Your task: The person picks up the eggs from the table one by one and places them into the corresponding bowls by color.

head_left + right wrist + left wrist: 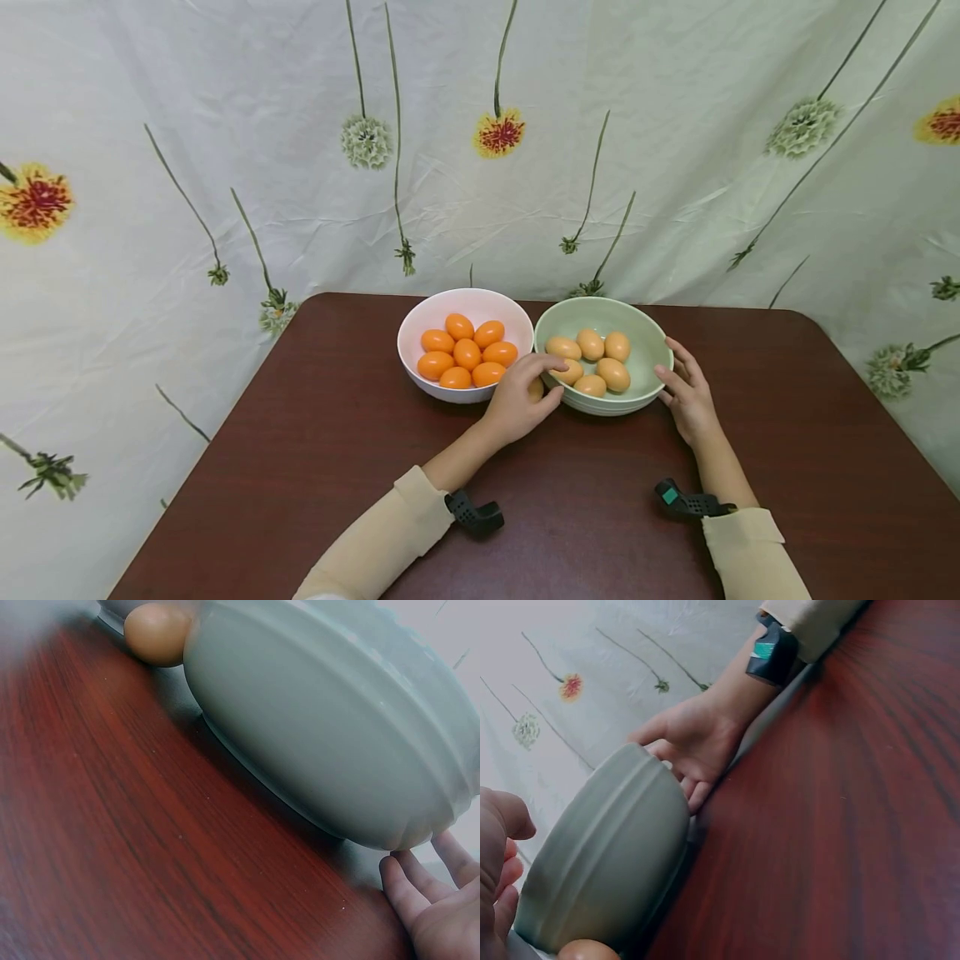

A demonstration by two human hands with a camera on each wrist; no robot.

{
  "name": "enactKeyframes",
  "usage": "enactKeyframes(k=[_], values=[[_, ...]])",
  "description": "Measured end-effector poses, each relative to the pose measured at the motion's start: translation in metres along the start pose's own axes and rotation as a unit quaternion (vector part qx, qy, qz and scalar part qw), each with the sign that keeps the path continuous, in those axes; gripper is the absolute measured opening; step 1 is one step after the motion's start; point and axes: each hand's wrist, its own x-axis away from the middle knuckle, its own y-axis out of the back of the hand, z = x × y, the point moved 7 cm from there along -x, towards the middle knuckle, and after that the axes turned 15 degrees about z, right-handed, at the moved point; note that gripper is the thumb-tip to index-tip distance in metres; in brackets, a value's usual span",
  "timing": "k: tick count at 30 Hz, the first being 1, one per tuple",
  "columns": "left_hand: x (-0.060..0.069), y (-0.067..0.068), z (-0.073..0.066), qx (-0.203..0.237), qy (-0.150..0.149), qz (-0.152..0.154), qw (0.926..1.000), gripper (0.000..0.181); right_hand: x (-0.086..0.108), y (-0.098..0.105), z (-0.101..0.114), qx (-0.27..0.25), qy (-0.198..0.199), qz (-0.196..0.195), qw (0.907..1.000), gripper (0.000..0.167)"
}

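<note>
A light green bowl (606, 407) holds several brown eggs (613, 375). My right hand (692, 406) grips its right side, thumb at the rim and fingers against the outer wall; the right wrist view shows those fingertips (397, 889) on the wall. My left hand (522, 398) is over the bowl's left rim, its fingers loosely bent and its fingertips near the eggs inside. Below that hand, outside the green bowl, a single brown egg (159, 634) touches the bowl's wall. The left wrist view shows this egg (589, 949) apart from the visible fingers.
A pink-white bowl (408, 342) with several orange egg-shaped pieces (467, 354) stands close on the left of the green one. Both bowls are near the far edge of the dark red-brown table (585, 500). Behind hangs a flowered cloth (450, 200).
</note>
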Motion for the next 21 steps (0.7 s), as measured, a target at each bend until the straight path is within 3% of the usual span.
enactKeyframes(k=[5,13,21], values=[[0.011,0.001,0.0,-0.009,0.016,-0.003,0.9998,0.033,0.0,0.0,0.0,-0.002,0.002,-0.001,1.0,0.051],[0.026,0.001,-0.005,-0.021,0.006,-0.005,0.9998,0.04,0.0,0.0,-0.001,-0.006,0.0,-0.002,1.0,0.051],[0.042,-0.01,0.0,-0.055,0.086,0.029,0.9943,0.052,0.0,0.001,-0.001,-0.005,-0.003,-0.004,1.0,0.051]])
